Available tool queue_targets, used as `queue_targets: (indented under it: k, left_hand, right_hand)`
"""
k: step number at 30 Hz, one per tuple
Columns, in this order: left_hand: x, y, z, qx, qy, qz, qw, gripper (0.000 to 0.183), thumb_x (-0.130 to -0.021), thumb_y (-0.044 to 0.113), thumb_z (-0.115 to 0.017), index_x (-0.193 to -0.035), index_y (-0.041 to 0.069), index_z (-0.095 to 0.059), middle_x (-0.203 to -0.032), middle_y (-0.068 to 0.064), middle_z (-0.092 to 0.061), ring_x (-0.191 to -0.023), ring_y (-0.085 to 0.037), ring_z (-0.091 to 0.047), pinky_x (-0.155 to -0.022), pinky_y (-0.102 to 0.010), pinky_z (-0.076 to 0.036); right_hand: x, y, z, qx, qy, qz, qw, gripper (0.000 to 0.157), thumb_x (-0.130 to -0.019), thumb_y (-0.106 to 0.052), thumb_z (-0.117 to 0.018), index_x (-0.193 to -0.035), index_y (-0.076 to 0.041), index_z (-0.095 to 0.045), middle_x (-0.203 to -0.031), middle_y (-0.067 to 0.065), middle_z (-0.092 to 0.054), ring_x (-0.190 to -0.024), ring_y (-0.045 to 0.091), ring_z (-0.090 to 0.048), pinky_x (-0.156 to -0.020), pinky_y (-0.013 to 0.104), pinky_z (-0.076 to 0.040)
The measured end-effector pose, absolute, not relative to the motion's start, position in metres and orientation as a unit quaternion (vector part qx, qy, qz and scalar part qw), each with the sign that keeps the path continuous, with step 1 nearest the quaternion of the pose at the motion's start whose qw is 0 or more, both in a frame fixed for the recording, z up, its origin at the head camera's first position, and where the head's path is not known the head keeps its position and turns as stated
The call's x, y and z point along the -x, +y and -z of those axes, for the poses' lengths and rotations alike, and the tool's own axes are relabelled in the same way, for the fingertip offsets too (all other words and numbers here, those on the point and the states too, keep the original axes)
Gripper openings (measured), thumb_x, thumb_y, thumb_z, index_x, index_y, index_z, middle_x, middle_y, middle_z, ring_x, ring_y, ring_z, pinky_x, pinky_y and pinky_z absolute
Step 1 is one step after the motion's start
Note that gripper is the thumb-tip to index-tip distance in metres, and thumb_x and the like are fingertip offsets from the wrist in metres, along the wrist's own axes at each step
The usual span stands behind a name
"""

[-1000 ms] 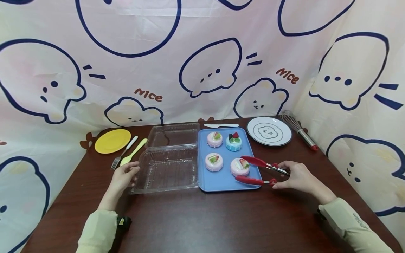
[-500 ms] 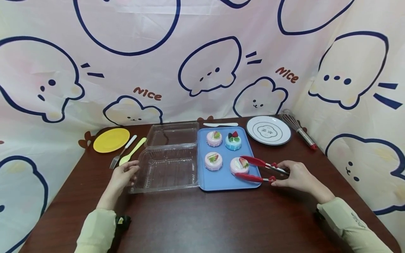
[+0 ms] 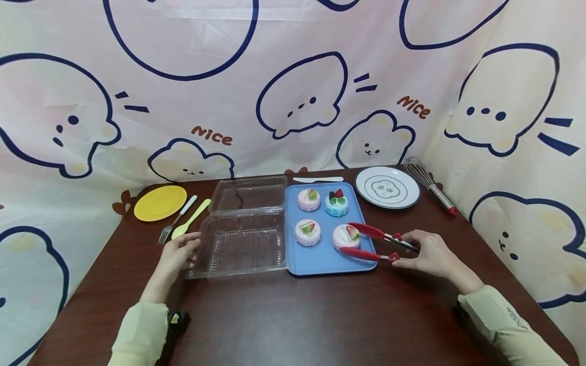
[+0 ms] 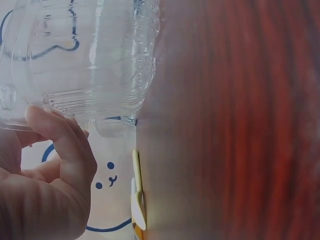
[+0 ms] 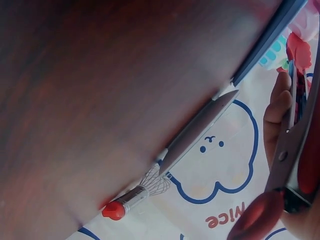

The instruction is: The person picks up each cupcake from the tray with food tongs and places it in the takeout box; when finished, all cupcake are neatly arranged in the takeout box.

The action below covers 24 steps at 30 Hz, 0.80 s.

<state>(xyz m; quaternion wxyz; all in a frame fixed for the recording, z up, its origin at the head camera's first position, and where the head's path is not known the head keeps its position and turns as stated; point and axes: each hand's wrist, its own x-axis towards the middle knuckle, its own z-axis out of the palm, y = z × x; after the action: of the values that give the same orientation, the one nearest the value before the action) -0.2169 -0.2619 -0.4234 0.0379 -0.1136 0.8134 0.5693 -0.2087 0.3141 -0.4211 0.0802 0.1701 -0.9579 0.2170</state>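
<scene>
My right hand [image 3: 432, 258] holds red-tipped tongs [image 3: 370, 232], their spread tips on either side of a pink toy cake [image 3: 340, 235]. That cake stands at the front right of a blue tray [image 3: 316, 267]. Two more pink cakes [image 3: 308, 235] and a blue one [image 3: 337, 204] are on the same tray. My left hand [image 3: 177, 254] pinches the left rim of a hinged clear plastic box [image 3: 247, 249], whose lid [image 3: 249, 195] lies back behind it. In the left wrist view, bent fingers [image 4: 55, 130] meet the box's edge; part of the grip is hidden.
Left of the box lie a yellow plate [image 3: 160, 203], a fork [image 3: 176, 223] and a pale yellow spoon [image 3: 192, 219]. A white knife [image 3: 318, 180] is behind the tray. At the back right are a white plate [image 3: 388, 203] and a whisk [image 3: 432, 188]. Patterned cloth [image 3: 293, 30] surrounds the table.
The head view has shifted very slightly. Both hands, the tongs and the cakes look to stay in the same places.
</scene>
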Motion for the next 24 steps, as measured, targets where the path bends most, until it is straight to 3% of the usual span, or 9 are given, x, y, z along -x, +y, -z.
queue_targets:
  k: [16,24]
  left_hand:
    - [0.215,-0.261,0.421,0.098,0.806,-0.582,0.048,0.043,-0.097,0.02,-0.041,-0.133,-0.001,-0.039,-0.107,-0.015,-0.049,-0.061,-0.007,-0.049,-0.052,-0.025,-0.046]
    - [0.216,-0.263,0.422,0.095,0.812,-0.574,0.049,0.043,-0.096,0.022,-0.042,-0.133,-0.001,-0.04,-0.096,-0.005,-0.049,-0.062,-0.008,-0.049,-0.051,-0.025,-0.046]
  right_hand:
    - [0.214,0.3,0.407,-0.191,-0.937,-0.247,0.156,0.061,-0.06,-0.05,-0.079,-0.101,-0.007,-0.064,-0.091,0.004,-0.063,-0.073,0.015,-0.053,-0.056,0.026,-0.049]
    - [0.216,0.259,0.402,-0.228,-0.907,-0.285,0.21,0.055,-0.059,-0.039,-0.083,-0.099,-0.006,-0.065,-0.088,0.002,-0.063,-0.065,0.011,-0.055,-0.056,0.024,-0.049]
